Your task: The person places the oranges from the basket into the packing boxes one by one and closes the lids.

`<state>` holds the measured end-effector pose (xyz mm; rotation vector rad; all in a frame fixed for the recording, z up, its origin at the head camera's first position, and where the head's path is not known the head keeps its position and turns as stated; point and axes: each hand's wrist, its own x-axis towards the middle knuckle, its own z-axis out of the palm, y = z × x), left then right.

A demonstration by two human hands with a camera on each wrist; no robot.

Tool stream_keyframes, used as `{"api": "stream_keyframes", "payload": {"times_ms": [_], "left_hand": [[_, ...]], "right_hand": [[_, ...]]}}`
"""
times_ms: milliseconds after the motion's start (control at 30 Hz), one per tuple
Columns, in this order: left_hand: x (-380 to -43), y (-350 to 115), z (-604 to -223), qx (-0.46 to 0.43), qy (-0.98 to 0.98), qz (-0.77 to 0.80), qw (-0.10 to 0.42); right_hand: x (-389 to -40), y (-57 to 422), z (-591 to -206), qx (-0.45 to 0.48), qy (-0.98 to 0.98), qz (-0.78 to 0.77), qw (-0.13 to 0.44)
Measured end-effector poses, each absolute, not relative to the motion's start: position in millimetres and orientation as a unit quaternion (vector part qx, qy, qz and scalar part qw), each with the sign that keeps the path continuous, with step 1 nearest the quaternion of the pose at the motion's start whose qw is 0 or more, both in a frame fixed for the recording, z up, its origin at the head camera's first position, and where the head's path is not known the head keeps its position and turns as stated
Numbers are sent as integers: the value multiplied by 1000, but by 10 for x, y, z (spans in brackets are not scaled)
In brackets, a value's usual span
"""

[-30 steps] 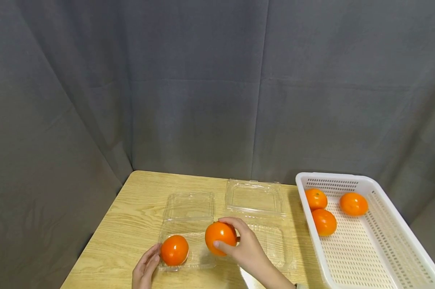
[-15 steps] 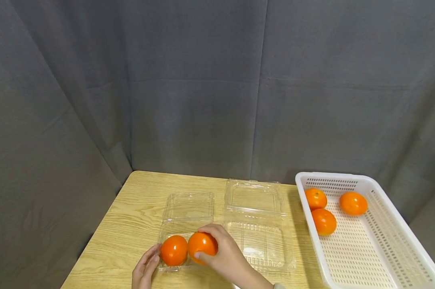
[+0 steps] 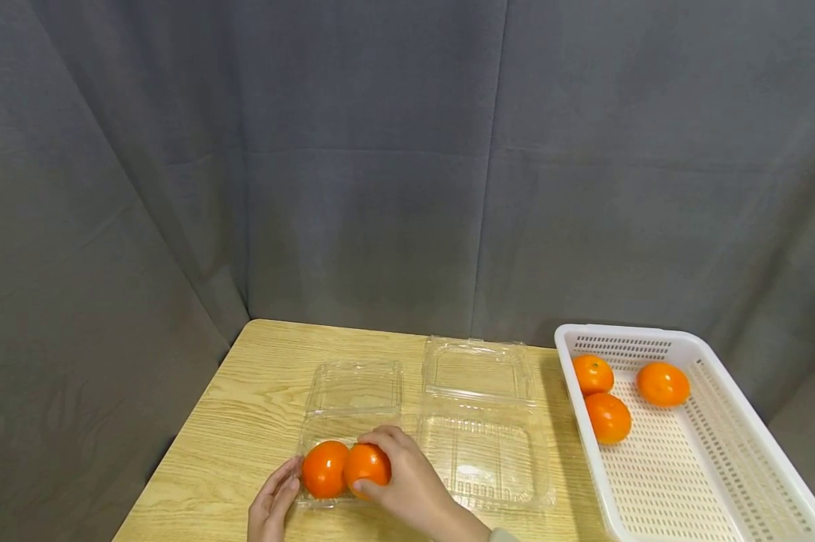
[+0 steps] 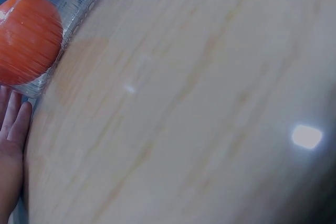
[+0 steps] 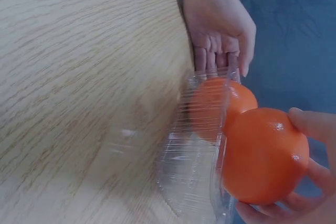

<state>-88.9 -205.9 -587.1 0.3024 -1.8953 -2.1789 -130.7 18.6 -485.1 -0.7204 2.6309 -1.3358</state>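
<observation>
Background: grey cloth hangs behind a wooden desk (image 3: 244,421).
Left box: a clear plastic box (image 3: 353,421) lies open on the desk, its lid flat at the back.
First orange: one orange (image 3: 324,469) sits in the left part of this box.
Second orange: another orange (image 3: 367,465) is in the same box, touching the first one on its right side.
Right hand: the right hand (image 3: 410,489) has its fingers and thumb curled around the second orange, so the grip is closed on it.
Left hand: the left hand (image 3: 272,508) rests on the desk with straight fingers against the left edge of the box. Its grip is open and it holds nothing.
Right box: a second clear plastic box (image 3: 482,444) lies open just beside the first one.
Basket: a white plastic basket (image 3: 719,482) with small holes stands at the right of the desk.
Basket fruit: three oranges (image 3: 607,416) lie in the far end of the basket, two close together and one apart.
</observation>
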Motion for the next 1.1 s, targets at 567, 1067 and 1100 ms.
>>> {"api": "stream_keyframes", "payload": {"times_ms": [567, 1067, 1100], "left_hand": [[-895, -2051, -5849, 123, -646, -745, 111], [-901, -2041, -5861, 130, -643, -744, 125], [-902, -2040, -5863, 132, -645, -742, 125]], "right_hand": [[-1376, 104, -4934, -254, 914, -315, 20], [-1409, 68, -4994, -281, 921, -269, -15], [-1408, 66, -4996, -282, 921, -267, -16]]}}
